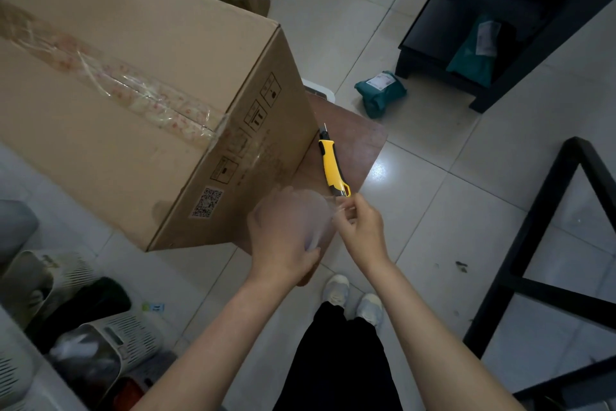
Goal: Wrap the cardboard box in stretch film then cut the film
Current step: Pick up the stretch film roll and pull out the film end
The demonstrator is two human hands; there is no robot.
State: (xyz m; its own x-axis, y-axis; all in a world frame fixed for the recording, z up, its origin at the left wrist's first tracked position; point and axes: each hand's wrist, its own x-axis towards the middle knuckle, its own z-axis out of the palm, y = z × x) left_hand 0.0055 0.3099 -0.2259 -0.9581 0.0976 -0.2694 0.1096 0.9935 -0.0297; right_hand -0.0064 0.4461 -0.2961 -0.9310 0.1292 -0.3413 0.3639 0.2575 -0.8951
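While both bare forearms reach forward from the bottom of the head view, the left hand (283,237) curls round a hazy, translucent mass of stretch film (315,220), thumb underneath. The right hand (361,227) faces it just beside, thumb and fingertips pinching a strand of the same film. Both hands hover at the near lower corner of the taped cardboard box (150,94). A yellow utility knife (333,165) lies on the brown table (356,140), just beyond the right hand.
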